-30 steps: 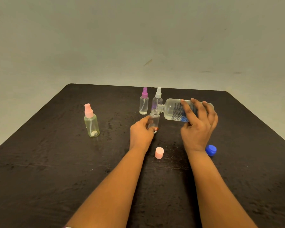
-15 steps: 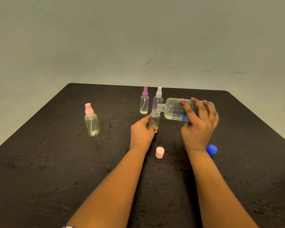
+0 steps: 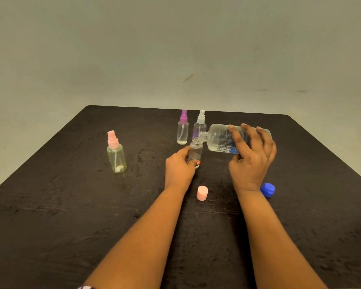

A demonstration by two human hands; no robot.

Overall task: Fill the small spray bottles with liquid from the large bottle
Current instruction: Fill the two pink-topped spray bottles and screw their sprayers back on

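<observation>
- Fingers, left hand [image 3: 179, 166]: curled round small clear uncapped spray bottle [image 3: 195, 152], upright near centre of dark surface [image 3: 71, 215].
- Fingers, right hand [image 3: 251, 161]: wrapped over large clear labelled bottle [image 3: 218, 138], tipped nearly level, neck at small bottle's mouth.
- Step, judged: pouring.
- Next: steady tilt, neck kept over narrow mouth.

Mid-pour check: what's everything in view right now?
open small bottle: 1, clear, mid-table.
large bottle: 1, clear, blue label, tipped sideways, mouth at the open small bottle.
purple-topped spray bottle: 1, clear, behind it.
white-topped spray bottle: 1, clear, beside the purple one.
pink-topped spray bottle: 1, yellowish, left.
pink cap: 1, between the forearms.
blue cap: 1, by the right wrist.
table: 1, dark.
left hand: grips the open small bottle.
right hand: holds the large bottle.
</observation>
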